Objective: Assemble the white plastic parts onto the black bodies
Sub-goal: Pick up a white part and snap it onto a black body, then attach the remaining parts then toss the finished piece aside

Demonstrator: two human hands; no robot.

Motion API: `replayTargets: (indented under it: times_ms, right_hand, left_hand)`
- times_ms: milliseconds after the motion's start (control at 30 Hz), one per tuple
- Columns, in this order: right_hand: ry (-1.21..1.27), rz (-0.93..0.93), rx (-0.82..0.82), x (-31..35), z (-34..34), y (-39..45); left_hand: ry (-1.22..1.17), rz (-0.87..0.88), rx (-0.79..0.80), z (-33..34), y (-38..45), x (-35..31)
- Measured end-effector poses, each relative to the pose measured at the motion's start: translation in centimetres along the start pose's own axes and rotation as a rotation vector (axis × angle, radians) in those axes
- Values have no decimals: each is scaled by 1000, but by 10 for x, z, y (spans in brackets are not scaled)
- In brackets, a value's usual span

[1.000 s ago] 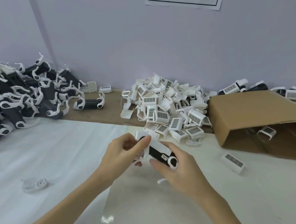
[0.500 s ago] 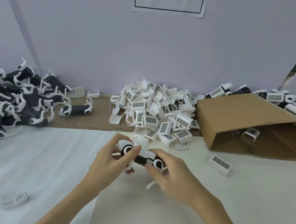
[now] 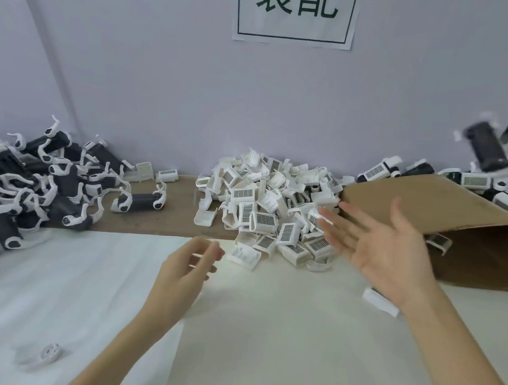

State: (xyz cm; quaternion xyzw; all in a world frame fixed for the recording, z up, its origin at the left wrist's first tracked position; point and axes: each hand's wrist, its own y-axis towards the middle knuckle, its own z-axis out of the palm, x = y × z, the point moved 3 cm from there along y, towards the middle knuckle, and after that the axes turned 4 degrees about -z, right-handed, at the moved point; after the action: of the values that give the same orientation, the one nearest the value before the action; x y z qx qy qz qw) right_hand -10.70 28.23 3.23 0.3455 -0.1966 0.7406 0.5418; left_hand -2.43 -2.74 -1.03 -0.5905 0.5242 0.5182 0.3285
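Observation:
A black body with white parts on it (image 3: 487, 147) is in mid-air at the upper right, blurred, above a row of similar pieces (image 3: 477, 182) behind the cardboard box (image 3: 425, 202). My right hand (image 3: 386, 251) is spread open, palm up, holding nothing, in front of the box. Over the white sheet, my left hand (image 3: 186, 266) hangs with loosely curled fingers and holds nothing. A heap of white plastic parts with barcode labels (image 3: 269, 212) lies at centre. Black bodies with white clips (image 3: 30, 183) are piled at the left.
A loose white ring part (image 3: 41, 355) lies on the sheet (image 3: 264, 333) near left. One white labelled part (image 3: 380, 302) sits beside my right wrist. A single black body (image 3: 140, 201) lies on the brown table strip. A paper sign hangs on the wall (image 3: 295, 10).
Both hands held one assembled black body together; now my right hand has flung it up to the right and opened. My left hand has let go and stays low.

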Motion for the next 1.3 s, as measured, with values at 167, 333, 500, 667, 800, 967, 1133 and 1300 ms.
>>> replayTargets:
  times_ms: [167,333,500,667,800,967,1133,1300]
  right_hand:
    - [-117,106,-146,-65,-3,-5]
    - [-131,173,-169,-96,5,-4]
    - [-216,209,-146,-107,11,-6]
    - [-231,225,-123,-106,14,-8]
    - [-246,232,-92,-107,17,-11]
    - [-261,243,-85,-112,21,-13]
    - [-247,248,-90,-122,29,-20]
    - [81,328,8,-130,46,-30]
  left_hand:
    - [335,81,-172,-12,32,16]
    - [836,-46,-176,-48,110,45]
    - [1156,-173,-70,-87,180,75]
    - [1074,-145,-55,-85,206,86]
    - [638,1,-146,-69,180,66]
    - [203,186,-154,-41,103,25]
    - [-107,322,-58,-9,24,-4]
    - [-405,232,117,16,-23,0]
